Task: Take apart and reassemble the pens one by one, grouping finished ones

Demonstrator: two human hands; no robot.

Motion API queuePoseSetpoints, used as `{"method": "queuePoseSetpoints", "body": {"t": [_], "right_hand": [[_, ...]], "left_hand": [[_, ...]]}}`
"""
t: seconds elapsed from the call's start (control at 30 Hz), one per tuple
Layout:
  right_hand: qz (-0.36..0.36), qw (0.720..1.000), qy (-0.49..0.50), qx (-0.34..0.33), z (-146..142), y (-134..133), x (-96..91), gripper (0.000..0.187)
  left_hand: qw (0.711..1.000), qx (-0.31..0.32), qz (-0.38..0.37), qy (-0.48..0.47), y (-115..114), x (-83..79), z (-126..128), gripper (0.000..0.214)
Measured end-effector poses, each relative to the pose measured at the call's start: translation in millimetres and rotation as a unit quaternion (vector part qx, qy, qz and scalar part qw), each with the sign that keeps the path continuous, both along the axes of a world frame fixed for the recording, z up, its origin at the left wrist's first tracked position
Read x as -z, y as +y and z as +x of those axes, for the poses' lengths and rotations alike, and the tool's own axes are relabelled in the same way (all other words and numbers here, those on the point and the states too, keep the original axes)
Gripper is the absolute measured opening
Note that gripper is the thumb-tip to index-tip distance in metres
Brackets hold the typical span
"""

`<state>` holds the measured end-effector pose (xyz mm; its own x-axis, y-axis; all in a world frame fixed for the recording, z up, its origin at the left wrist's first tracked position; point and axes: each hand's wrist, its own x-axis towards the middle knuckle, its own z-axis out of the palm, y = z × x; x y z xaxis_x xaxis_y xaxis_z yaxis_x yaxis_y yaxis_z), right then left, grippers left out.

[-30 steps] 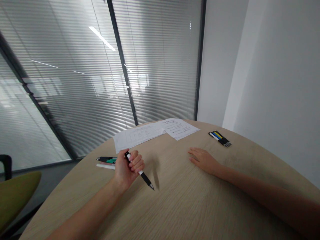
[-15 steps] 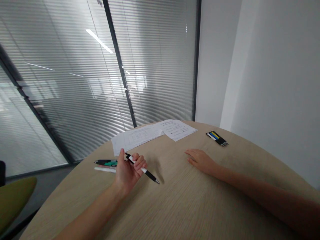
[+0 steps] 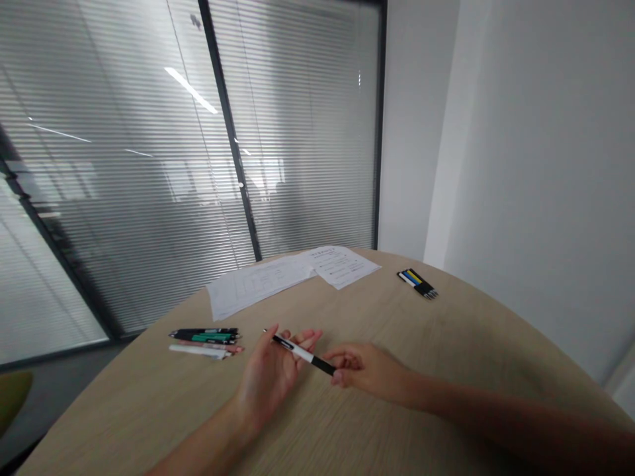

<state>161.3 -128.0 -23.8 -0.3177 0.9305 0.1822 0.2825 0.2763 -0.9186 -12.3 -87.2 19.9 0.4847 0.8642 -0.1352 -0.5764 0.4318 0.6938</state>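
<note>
A white and black pen [image 3: 305, 354] slants across the space between my two hands. My right hand [image 3: 370, 371] pinches its black lower end between thumb and fingers, covering the tip. Palm up, my left hand [image 3: 270, 373] has its fingers stretched out and spread. The pen's clip end lies across it beside the thumb, and no fingers are wrapped round the barrel. Left of my left hand, a group of pens [image 3: 206, 336] lies side by side on the table, several dark or green, one pinkish and one white.
Printed paper sheets [image 3: 262, 281] lie at the far side of the round wooden table [image 3: 397, 423]. Another row of pens [image 3: 417, 283], black with white, blue and yellow parts, is at the far right. Behind stand a glass partition with blinds [image 3: 307, 132] and a white wall [image 3: 536, 165].
My right hand has moved left and taken hold of the pen's lower end. My left hand's fingers have uncurled from around the pen. The view has shifted slightly.
</note>
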Motion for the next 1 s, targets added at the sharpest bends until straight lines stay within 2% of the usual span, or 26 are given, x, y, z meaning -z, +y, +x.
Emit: {"method": "queuePoseSetpoints", "body": {"t": [0.07,0.2,0.3,0.4,0.47,0.57,0.67,0.73,0.8,0.87,1.0], "right_hand": [[0.010,1.000,-0.005,0.024,5,5,3.2,0.028],[0.103,0.984,-0.104,0.099,24,19,-1.8,0.027],[0.181,0.951,-0.194,0.156,49,35,-6.7,0.023],[0.218,0.908,-0.270,0.233,79,51,-8.0,0.024],[0.212,0.876,-0.323,0.288,99,60,-7.9,0.026],[0.165,0.818,-0.415,0.362,125,67,-8.4,0.029],[0.134,0.793,-0.444,0.395,143,70,-8.0,0.029],[0.111,0.780,-0.458,0.412,152,70,-5.9,0.028],[0.084,0.767,-0.475,0.424,157,70,-2.6,0.027],[0.061,0.755,-0.490,0.431,160,70,0.9,0.027],[0.032,0.744,-0.507,0.434,162,69,4.9,0.029]], "left_hand": [[0.999,-0.003,0.020,0.027,1,4.6,1,0.018],[0.984,-0.019,0.088,0.157,7,18.4,0,0.007],[0.956,-0.032,0.167,0.237,16,27.9,-3,0.029],[0.936,-0.051,0.202,0.284,25,35.1,-6,0.042],[0.929,-0.047,0.223,0.290,30,38.9,-7,0.044],[0.921,-0.039,0.252,0.296,34,42.8,-7,0.039],[0.903,-0.031,0.288,0.318,32,42.6,-6,0.034],[0.877,-0.026,0.329,0.349,27,39.9,-7,0.029],[0.833,-0.019,0.382,0.400,21,36.3,-9,0.023],[0.762,-0.011,0.454,0.462,15,33.2,-11,0.020],[0.552,-0.019,0.616,0.562,13,32.3,-18,0.026]]}}
